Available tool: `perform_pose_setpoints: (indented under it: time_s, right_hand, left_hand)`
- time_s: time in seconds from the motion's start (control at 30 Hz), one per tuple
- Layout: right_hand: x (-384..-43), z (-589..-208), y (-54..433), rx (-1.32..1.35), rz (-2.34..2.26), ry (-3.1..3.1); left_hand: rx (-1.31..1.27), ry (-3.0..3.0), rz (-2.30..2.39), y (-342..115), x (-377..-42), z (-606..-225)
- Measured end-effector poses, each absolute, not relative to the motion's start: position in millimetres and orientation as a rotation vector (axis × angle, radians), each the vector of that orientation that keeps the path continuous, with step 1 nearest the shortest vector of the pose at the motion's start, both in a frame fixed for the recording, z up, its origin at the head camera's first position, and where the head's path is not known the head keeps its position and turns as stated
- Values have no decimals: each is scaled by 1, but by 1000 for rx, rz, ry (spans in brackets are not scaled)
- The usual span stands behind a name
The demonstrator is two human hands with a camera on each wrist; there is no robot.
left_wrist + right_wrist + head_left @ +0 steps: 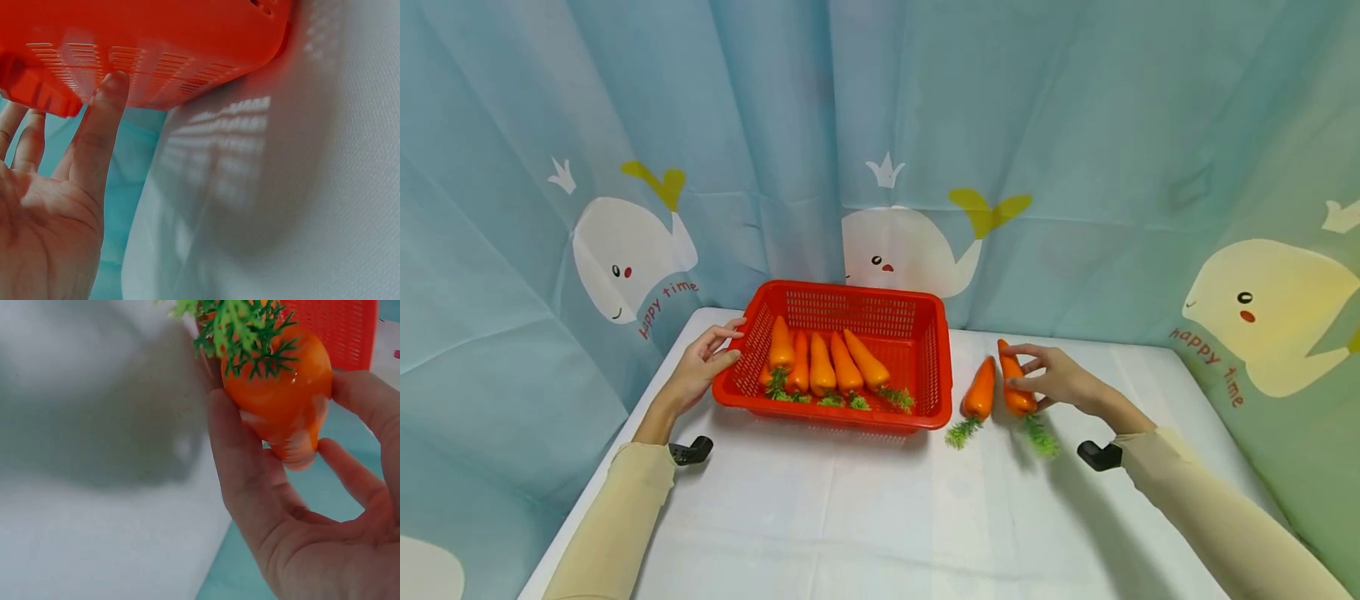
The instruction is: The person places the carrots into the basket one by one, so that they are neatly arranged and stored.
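Observation:
My right hand (1060, 379) pinches an orange carrot (1017, 385) with a leafy green top between thumb and fingers. In the right wrist view, this carrot (284, 394) has its leaves towards the camera and its tip pointing away. A second carrot (980, 390) lies on the table just to its left. My left hand (696, 367) is at the left end of a red plastic basket (928, 417), fingertips at the rim. The left wrist view shows the thumb extended against the slotted wall (175, 37). Several carrots (822, 367) lie side by side inside, leaves towards me.
The basket stands at the back of a white-covered table (880, 517). Behind it hangs a blue-green curtain (1060, 108) with printed whales. Black wrist-worn pieces (1099, 456) stick out beside both forearms.

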State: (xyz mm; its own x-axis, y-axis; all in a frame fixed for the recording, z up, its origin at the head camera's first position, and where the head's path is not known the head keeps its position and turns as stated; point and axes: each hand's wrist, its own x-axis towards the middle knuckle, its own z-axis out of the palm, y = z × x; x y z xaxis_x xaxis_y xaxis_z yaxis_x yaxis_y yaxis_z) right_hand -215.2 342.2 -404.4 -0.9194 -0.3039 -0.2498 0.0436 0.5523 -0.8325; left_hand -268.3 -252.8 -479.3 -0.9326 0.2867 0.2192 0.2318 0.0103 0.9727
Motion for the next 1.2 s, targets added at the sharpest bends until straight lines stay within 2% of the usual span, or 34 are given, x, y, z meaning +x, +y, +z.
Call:
perform_pose_setpoints:
  time_s: [0.73,1.2]
  right_hand:
    - [-211,-350,349,-268,-1509,2468]
    - [-229,-331,314,-328,-1493,2453]
  left_hand:
    - [551,2196,2118,-252,-265,-478]
    - [568,2186,2122,-252,-268,-479]
